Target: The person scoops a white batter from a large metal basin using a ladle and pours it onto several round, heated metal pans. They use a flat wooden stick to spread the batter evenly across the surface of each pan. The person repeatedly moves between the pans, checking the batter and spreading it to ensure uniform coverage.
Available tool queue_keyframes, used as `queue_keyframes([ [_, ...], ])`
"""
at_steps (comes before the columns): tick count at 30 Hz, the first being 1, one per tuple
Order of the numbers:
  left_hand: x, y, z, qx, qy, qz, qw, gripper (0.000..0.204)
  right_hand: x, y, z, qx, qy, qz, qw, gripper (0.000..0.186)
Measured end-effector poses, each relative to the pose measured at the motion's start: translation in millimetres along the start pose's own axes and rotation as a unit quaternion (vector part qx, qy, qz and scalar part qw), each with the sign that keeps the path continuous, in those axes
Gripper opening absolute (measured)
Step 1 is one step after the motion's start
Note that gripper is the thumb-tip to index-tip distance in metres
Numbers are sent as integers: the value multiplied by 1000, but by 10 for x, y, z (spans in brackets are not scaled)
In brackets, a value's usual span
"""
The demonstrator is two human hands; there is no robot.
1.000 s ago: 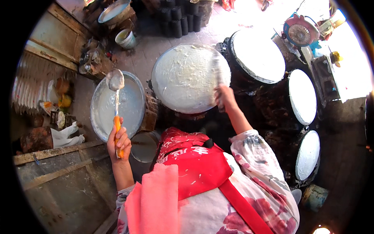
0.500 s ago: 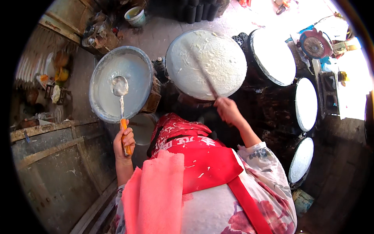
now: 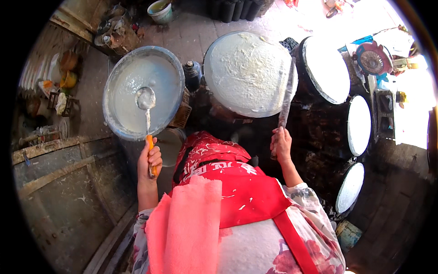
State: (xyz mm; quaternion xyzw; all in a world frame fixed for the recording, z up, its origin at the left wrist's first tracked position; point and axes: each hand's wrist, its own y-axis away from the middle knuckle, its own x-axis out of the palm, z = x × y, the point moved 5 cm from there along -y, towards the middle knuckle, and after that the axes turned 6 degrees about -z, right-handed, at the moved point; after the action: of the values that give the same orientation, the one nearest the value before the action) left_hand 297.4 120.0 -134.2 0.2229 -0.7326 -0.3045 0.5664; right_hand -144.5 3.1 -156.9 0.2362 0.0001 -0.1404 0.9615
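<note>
My left hand [image 3: 149, 160] is closed round the orange handle of a metal ladle [image 3: 146, 98]. The ladle's bowl is over a wide blue-grey basin [image 3: 108, 112] of thin, milky batter; whether it touches the batter I cannot tell. In my right hand [image 3: 282, 142] is a long, flat, batter-smeared scraper [image 3: 287, 100]. Its blade points away from me and lies across the right edge of a round griddle [image 3: 248, 73]. A pale, lumpy layer of batter covers the griddle's top.
Three more white-topped round griddles [image 3: 326, 68] curve down the right side on dark drums. A pink fan [image 3: 374, 58] stands beyond them. At the back are a white bucket [image 3: 160, 13] and several black cylinders [image 3: 232, 10]. A worn wooden panel [image 3: 64, 182] borders the left.
My right hand has swung the scraper rightward, from over the middle of the griddle to its right edge. The left hand and ladle have shifted only slightly.
</note>
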Motion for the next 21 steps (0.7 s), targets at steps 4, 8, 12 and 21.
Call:
queue_keyframes([
  [4,-57,-155,-104,-7,-67,-27,997,29,385,405,-65,18,236,222,946,24],
  [8,-97,-347,-283,14,-243,-103,965,27,88,182,-170,8,98,64,993,30],
  [12,-134,-824,-548,60,-486,-152,858,32,157,242,-38,-30,142,61,987,29],
  [21,-266,-1560,-991,146,-895,-173,384,35,589,460,79,-100,364,148,914,26],
])
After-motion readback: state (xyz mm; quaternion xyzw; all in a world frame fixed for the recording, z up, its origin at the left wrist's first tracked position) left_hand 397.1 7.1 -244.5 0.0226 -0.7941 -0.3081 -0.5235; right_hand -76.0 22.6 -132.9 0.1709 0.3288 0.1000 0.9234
